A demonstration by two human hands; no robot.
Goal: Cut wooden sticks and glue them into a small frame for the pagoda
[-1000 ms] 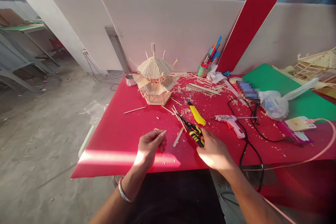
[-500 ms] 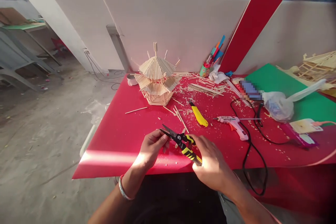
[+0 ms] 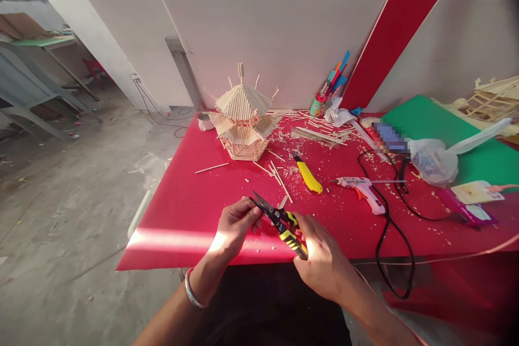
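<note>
My right hand (image 3: 322, 254) is wrapped round the black and yellow handles of a pair of snips (image 3: 279, 215). Their dark blades point up and left, to the fingertips of my left hand (image 3: 235, 224). That hand is closed in a pinch at the blades; whatever is between its fingers is too small or hidden to make out. Beyond the hands a pagoda model (image 3: 244, 113) of thin wooden sticks stands upright on the red table (image 3: 182, 200). Loose sticks (image 3: 279, 181) lie between it and the snips.
A yellow utility knife (image 3: 308, 174) and a pink glue gun (image 3: 363, 190) with a black cable lie to the right. Farther back are stick offcuts (image 3: 320, 135) and a pen holder (image 3: 318, 105). A plastic bag (image 3: 433, 162) sits by a green board (image 3: 478, 146).
The handles of the snips have drawn closer together in my right hand, and the blades look less spread. My left hand keeps its pinch by the tips. The camera view has shifted slightly.
</note>
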